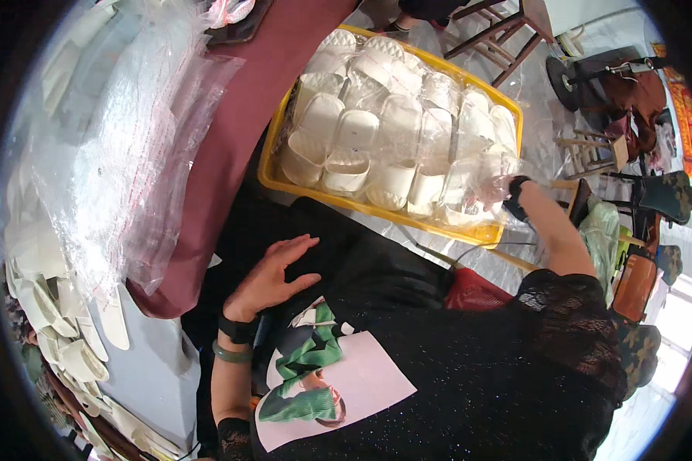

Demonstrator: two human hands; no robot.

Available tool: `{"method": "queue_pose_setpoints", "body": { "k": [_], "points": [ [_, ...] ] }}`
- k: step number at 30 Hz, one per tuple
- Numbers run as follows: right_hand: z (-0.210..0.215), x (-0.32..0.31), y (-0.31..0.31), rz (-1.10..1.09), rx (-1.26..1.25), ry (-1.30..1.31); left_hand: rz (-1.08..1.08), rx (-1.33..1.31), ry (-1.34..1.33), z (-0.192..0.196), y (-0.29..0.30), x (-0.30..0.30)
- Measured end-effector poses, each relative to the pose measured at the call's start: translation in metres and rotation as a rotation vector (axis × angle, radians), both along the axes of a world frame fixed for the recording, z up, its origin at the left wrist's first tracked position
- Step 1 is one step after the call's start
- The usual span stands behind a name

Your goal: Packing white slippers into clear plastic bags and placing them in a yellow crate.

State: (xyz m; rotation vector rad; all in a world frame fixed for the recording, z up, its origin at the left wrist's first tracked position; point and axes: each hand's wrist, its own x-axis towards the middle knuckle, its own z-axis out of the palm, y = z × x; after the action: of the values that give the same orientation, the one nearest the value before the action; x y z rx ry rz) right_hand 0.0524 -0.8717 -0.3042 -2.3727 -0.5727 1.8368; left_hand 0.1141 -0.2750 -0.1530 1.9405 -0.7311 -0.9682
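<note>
My left hand point(273, 276) is raised over my lap, its fingers and thumb apart and nothing in it. A dark band and a green bangle circle that wrist. My right hand point(495, 190) reaches to the near right corner of a yellow crate point(377, 209). It is closed on a clear-bagged pair of white slippers point(463, 201), and glossy plastic partly veils the fingers. Rows of other white slippers point(357, 131) in clear bags fill the crate, mostly standing with their open toes toward me.
Left of me, a stack of clear plastic bags point(131, 146) lies along a maroon-covered surface point(242, 115). Loose white slippers point(81, 361) lie beyond it on the left. Wooden stools point(507, 34) and a black fan base point(563, 84) stand at the right.
</note>
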Motion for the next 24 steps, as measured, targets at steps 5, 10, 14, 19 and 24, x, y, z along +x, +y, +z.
{"method": "queue_pose_setpoints", "body": {
  "k": [5, 10, 14, 19, 24],
  "points": [
    [0.141, 0.034, -0.011, -0.511, 0.155, -0.384, -0.005, -0.019, 0.022, 0.004, 0.005, 0.001],
    [0.243, 0.047, 0.097, -0.748, -0.026, 0.348, 0.031, -0.021, 0.016, -0.002, 0.009, -0.004],
    [0.209, 0.011, 0.134, -0.251, -0.215, 0.438, 0.031, -0.039, 0.011, 0.003, 0.006, -0.004],
    [0.136, 0.002, 0.077, -0.46, -0.503, -0.491, 0.012, 0.01, -0.035, 0.001, 0.007, -0.005],
    [0.063, 0.042, 0.092, -0.951, -0.53, -0.824, 0.034, 0.025, -0.047, -0.006, 0.004, -0.007]
  ]
}}
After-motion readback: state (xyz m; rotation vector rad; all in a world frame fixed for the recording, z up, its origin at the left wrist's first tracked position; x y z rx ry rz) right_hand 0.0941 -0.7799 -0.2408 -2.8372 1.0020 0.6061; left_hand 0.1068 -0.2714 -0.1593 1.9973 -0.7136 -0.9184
